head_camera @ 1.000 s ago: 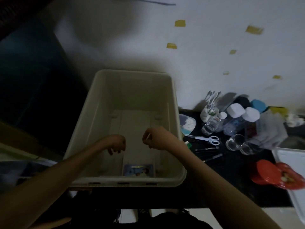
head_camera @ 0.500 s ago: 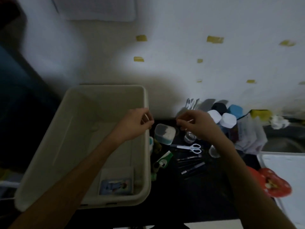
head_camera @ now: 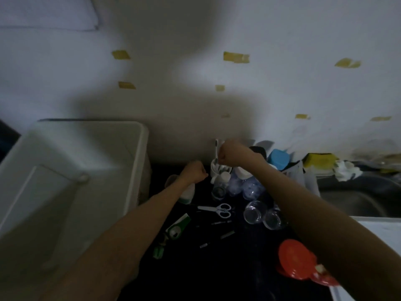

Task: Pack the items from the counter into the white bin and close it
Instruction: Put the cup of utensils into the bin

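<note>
Two curled hands, right hand (head_camera: 231, 154) seemingly pinching slim utensil (head_camera: 216, 148).

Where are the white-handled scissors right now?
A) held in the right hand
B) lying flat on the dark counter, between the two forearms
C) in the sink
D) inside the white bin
B: the white-handled scissors lie flat on the dark counter, in front of the clear cups, with neither hand touching them; the right hand is up at the white utensil holder instead.
</note>
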Demonstrator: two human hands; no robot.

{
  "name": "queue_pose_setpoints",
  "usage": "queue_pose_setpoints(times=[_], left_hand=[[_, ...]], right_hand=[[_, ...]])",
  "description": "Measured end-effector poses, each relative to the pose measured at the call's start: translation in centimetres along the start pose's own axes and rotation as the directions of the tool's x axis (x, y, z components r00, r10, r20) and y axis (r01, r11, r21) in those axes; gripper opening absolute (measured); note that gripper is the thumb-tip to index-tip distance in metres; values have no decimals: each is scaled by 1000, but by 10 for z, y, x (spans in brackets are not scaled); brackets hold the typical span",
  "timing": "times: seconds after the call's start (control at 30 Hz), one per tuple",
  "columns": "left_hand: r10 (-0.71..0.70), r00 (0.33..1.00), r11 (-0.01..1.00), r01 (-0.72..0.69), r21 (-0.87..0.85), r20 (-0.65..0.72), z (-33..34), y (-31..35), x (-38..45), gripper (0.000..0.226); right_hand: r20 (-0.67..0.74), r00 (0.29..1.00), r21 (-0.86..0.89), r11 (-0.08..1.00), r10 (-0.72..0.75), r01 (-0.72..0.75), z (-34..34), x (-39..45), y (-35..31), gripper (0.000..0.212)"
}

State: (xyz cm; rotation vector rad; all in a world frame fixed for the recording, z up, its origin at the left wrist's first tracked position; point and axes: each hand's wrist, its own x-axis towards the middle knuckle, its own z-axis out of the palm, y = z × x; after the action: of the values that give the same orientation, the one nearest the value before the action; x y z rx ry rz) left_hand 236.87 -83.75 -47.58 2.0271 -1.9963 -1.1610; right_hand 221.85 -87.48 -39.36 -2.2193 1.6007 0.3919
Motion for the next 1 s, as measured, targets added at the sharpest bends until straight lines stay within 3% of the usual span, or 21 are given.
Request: queue_pose_setpoints(times=[0.1, 0.17, 0.4, 0.47, 0.6, 0.87, 0.93, 1.0], left_hand=[[-71, 997, 985, 77, -153, 43, 16, 3, 18, 18], [-122, 989, 968, 138, -208, 87, 23, 5, 26, 21], [-209, 957, 886, 272, -376, 201, 37, 10, 37, 19], [-213, 953, 871, 286, -399, 218, 40, 12, 39, 15], [-234, 952, 815, 302, -494, 197, 45, 10, 42, 5], [-287, 946, 719, 316, -619, 149, 37, -8, 53, 17], [-270, 947, 686, 317, -655, 176, 31, -7, 49, 16], [-250, 949, 644, 311, -699, 191, 22, -4, 44, 28]], right_hand=[[2, 1000, -51, 999, 16, -16, 21, 30, 9, 64], [66, 997, -91, 995, 40, -34, 30, 41, 10, 76], [203, 976, -147, 988, 75, -45, 45, 73, 11, 41], [220, 971, -144, 988, 90, -59, 45, 73, 11, 45], [200, 977, -169, 985, 69, -35, 49, 76, 12, 79], [120, 992, -193, 979, -41, 64, 46, 62, 6, 36], [169, 984, -160, 984, -51, 79, 41, 62, 4, 41], [214, 975, -134, 987, -61, 91, 35, 59, 0, 45]])
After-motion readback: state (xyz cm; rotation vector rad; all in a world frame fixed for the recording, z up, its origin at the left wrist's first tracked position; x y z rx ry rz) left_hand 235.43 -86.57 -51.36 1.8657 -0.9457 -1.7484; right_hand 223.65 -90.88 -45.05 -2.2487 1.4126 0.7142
